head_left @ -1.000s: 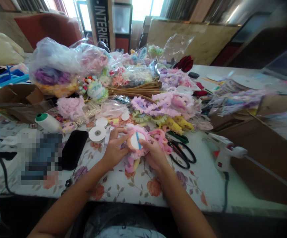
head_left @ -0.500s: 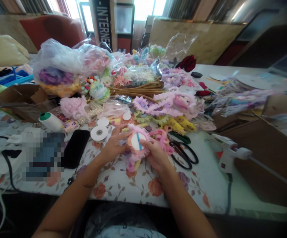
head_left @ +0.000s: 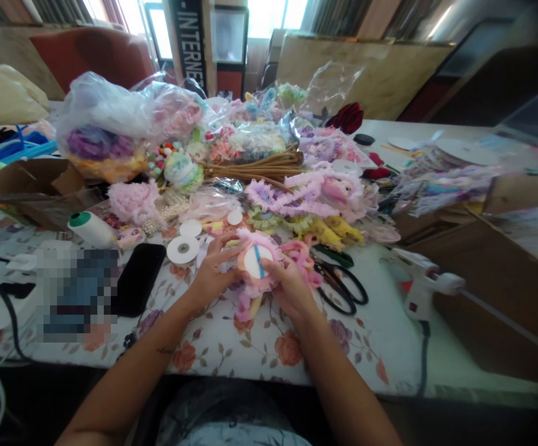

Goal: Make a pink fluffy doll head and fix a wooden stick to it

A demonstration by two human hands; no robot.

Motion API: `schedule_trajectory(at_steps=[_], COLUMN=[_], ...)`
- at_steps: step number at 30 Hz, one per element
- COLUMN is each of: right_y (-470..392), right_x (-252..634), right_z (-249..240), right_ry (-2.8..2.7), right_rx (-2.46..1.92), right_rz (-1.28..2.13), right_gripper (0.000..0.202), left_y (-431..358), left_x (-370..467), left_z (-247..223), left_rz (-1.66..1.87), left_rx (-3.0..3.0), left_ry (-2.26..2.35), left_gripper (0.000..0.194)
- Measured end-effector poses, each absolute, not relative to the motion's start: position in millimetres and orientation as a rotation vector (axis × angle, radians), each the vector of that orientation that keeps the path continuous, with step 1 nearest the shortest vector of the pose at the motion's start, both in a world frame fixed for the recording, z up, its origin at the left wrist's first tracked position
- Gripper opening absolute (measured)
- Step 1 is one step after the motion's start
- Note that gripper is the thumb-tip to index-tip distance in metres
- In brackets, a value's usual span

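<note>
Between my hands is a pink ruffled rosette (head_left: 253, 262) with a round white backing crossed by a blue strip. My left hand (head_left: 215, 269) grips its left edge, fingers along the upper rim. From the right, my right hand (head_left: 288, 284) holds it, the thumb pressed on the white disc. Pink frilly trim (head_left: 247, 306) hangs below the disc. More pink fabric strips (head_left: 302, 255) lie just right of my right hand. Black-handled scissors (head_left: 343, 288) rest on the table beside them. The rosette's far side is hidden.
Left of my hands are a ribbon spool (head_left: 183, 249), a black phone (head_left: 139, 279) and a thread cone (head_left: 91, 229). A glue gun (head_left: 420, 288) stands at the right by a cardboard box (head_left: 496, 297). Bagged trims and brown stems (head_left: 254, 166) are heaped behind.
The whole view has shifted slightly, so things appear a little further left. Both hands keep the same hold on the rosette.
</note>
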State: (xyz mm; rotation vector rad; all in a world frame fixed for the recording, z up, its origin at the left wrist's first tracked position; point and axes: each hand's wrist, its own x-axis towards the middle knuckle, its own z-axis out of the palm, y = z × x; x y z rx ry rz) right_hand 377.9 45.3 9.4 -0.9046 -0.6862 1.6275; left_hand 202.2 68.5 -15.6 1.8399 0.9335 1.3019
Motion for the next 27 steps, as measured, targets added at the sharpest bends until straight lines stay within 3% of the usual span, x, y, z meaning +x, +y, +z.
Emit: schedule_trajectory(at_steps=[7,19,27], right_y=[43.3,43.6,44.6], right_x=[374.8,372.7,370.0], right_z=[9.2,9.1,4.0], right_ry=[-0.661,-0.623,-0.62], right_rx=[-0.943,-0.979,-0.922], right_rz=[1.548,1.499,1.544], right_gripper=[0.03,0.033,0.036], left_y=[63.5,60.1,54.0], left_x=[207.8,212.7,215.0], left_z=[-17.6,-23.7,-17.1], left_rz=[1.514,1.521,1.637], left_rx=[1.946,2.064,2.115], left_ry=[1.019,1.073,1.133], left_gripper=[0.032,0.037,0.016])
